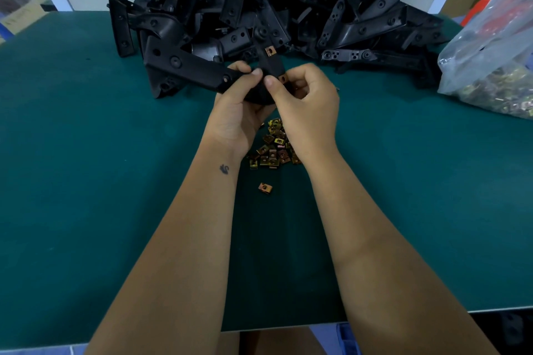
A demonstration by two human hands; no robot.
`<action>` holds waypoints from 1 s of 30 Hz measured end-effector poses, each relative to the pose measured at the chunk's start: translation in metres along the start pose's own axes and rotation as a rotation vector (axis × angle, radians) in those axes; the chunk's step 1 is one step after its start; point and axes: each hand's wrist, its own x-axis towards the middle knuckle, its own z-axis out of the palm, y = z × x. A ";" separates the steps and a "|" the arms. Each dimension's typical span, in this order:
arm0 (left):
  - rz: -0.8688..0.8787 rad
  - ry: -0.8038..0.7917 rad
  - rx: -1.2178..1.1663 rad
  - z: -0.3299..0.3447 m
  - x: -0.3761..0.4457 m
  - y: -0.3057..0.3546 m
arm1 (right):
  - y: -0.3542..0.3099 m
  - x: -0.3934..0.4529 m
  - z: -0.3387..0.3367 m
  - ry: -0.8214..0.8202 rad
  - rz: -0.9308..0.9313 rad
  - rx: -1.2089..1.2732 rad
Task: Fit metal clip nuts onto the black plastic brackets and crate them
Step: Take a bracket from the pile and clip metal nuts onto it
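Note:
I hold a black plastic bracket [187, 66] above the green table, gripped from below by my left hand [239, 106]. One brass-coloured clip nut [270, 51] sits on the bracket's upright tab. My right hand [305, 104] pinches a second clip nut [282, 78] against the bracket's edge with thumb and fingers. A loose heap of clip nuts [272, 147] lies on the table under my wrists, with a single clip nut [264, 188] apart from it, nearer to me.
A big pile of black brackets [288, 6] fills the far side of the green table [86, 181]. A clear plastic bag of clip nuts [490, 66] sits at the right edge. Cardboard boxes stand behind it. A blue crate edge [349, 340] shows below the table's near edge.

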 end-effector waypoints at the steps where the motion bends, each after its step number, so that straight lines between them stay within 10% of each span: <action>1: -0.007 0.003 -0.008 0.000 0.000 0.000 | 0.000 -0.001 0.001 -0.013 -0.003 -0.006; 30: 0.019 0.200 -0.312 -0.007 -0.001 0.006 | -0.009 -0.012 0.010 -0.073 -0.189 -0.169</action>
